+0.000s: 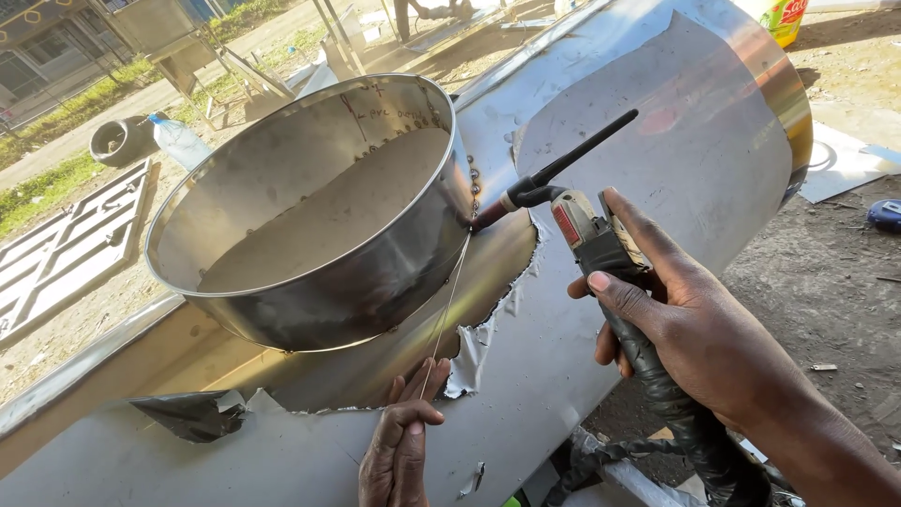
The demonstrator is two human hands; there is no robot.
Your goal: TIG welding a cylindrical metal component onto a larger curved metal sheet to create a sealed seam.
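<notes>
Against the steel ring [319,216], the right hand [685,329] clenches the stiff torch [563,202] by its handle; the left hand [402,441] pinches a thin, bendy wire [449,310] low down.

Steel ring [310,235] blocks left of torch [563,202], filler rod [449,310] crosses below ring, bare sheet [676,160] right of ring

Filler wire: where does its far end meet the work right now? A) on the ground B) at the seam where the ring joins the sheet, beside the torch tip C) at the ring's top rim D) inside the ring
B: the filler wire runs up from the left hand to the seam between ring and sheet, right at the tip of the torch held by the right hand.
</notes>
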